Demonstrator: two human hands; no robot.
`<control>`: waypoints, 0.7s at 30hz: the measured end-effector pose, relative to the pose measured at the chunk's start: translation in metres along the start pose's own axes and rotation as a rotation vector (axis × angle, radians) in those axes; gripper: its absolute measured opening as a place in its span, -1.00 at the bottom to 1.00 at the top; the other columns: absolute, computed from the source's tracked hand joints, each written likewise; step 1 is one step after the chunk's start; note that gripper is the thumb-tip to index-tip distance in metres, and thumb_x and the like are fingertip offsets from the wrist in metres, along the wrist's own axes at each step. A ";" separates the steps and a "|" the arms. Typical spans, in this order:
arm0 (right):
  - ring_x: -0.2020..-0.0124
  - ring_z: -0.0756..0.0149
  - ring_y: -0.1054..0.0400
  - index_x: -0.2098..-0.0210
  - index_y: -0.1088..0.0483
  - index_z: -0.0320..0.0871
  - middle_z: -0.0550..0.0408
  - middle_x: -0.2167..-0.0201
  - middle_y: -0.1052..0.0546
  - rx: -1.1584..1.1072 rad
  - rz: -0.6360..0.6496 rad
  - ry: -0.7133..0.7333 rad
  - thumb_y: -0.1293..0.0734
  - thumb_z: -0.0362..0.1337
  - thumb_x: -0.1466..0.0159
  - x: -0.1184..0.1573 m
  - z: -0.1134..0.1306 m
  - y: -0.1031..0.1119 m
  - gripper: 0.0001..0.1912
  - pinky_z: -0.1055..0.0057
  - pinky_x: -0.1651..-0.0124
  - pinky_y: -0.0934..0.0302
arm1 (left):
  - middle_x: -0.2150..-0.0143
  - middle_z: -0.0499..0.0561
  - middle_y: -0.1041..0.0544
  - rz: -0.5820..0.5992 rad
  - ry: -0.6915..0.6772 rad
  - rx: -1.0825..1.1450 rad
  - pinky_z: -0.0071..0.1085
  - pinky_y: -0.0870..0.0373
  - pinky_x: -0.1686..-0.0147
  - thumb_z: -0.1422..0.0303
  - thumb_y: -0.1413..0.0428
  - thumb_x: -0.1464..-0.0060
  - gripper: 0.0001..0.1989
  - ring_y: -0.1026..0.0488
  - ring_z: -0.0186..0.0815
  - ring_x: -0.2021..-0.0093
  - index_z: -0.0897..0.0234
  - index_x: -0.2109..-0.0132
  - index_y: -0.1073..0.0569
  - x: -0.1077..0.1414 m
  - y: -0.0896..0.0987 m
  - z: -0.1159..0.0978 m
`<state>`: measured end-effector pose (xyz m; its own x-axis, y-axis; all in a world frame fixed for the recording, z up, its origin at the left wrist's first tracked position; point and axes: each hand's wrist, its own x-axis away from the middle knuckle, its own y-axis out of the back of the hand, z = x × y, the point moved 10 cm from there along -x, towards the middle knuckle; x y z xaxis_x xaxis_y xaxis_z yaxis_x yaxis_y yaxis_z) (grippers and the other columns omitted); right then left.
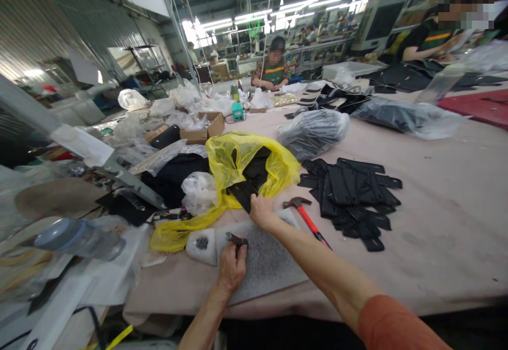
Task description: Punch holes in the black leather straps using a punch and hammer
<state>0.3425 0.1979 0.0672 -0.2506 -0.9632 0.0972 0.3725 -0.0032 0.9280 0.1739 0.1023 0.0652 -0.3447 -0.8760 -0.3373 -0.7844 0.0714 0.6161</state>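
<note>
Left hand: pinching a metal punch; lower centre
Right hand: fingers closed on a black piece; centre, at the yellow bag

On our right arm we wear an orange-red sleeve, plain and matt on the part that shows, its rounded hem circling the arm. Below that hem, our right forearm is bare down to our bare right hand. Our left hand and left forearm are bare too; the view cuts off our left upper arm.
</note>
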 end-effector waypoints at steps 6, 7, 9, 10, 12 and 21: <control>0.17 0.19 -0.44 0.22 -0.45 -0.19 -0.12 0.22 -0.55 -0.100 0.077 -0.010 -0.26 -0.43 -0.13 -0.007 0.001 0.008 -0.77 0.41 0.20 -0.18 | 0.21 0.11 -0.59 -0.009 0.069 0.060 -0.27 -0.50 0.14 0.32 0.04 -0.20 -0.76 -0.55 -0.19 0.20 0.29 0.11 -0.46 -0.001 0.002 0.006; 0.18 0.22 -0.43 0.25 -0.46 -0.18 -0.08 0.23 -0.55 -0.126 0.083 -0.004 -0.26 -0.42 -0.13 -0.006 -0.001 0.013 -0.79 0.44 0.22 -0.16 | 0.21 0.10 -0.59 -0.006 0.082 0.074 -0.28 -0.50 0.15 0.31 0.03 -0.19 -0.77 -0.55 -0.20 0.20 0.29 0.12 -0.47 -0.001 0.002 0.008; 0.19 0.26 -0.41 0.23 -0.45 -0.19 -0.03 0.24 -0.54 -0.181 0.083 0.010 -0.26 -0.36 -0.15 -0.002 -0.011 0.028 -0.79 0.47 0.25 -0.14 | 0.23 0.09 -0.59 0.001 0.106 0.102 -0.29 -0.50 0.15 0.32 0.00 -0.17 -0.78 -0.55 -0.20 0.22 0.29 0.13 -0.47 -0.002 0.001 0.011; 0.20 0.28 -0.39 0.20 -0.45 -0.21 -0.02 0.25 -0.54 -0.207 0.078 0.017 -0.25 -0.33 -0.17 0.003 -0.018 0.035 -0.77 0.48 0.26 -0.14 | 0.23 0.08 -0.59 0.003 0.117 0.113 -0.29 -0.49 0.15 0.32 -0.01 -0.16 -0.79 -0.55 -0.20 0.22 0.28 0.13 -0.47 -0.002 0.000 0.012; 0.25 0.32 -0.37 0.07 -0.41 -0.24 0.03 0.27 -0.52 -0.254 0.070 0.033 -0.24 -0.29 -0.20 0.021 -0.033 0.048 -0.67 0.50 0.28 -0.14 | 0.22 0.07 -0.59 -0.001 0.140 0.128 -0.28 -0.49 0.13 0.32 -0.02 -0.15 -0.79 -0.55 -0.21 0.21 0.28 0.14 -0.48 -0.002 -0.001 0.015; 0.39 0.33 -0.32 -0.20 -0.27 -0.24 0.12 0.43 -0.46 -0.600 0.197 -0.018 -0.28 -0.37 -0.11 0.150 -0.067 -0.004 -0.37 0.45 0.31 -0.16 | 0.25 0.06 -0.58 -0.063 0.254 0.125 -0.29 -0.47 0.13 0.29 -0.05 -0.11 -0.80 -0.54 -0.20 0.21 0.27 0.18 -0.49 -0.004 0.005 0.022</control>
<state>0.3637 0.0356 0.0538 -0.1396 -0.9565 0.2563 0.8482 0.0181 0.5293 0.1598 0.1166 0.0536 -0.1654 -0.9708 -0.1738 -0.8630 0.0572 0.5020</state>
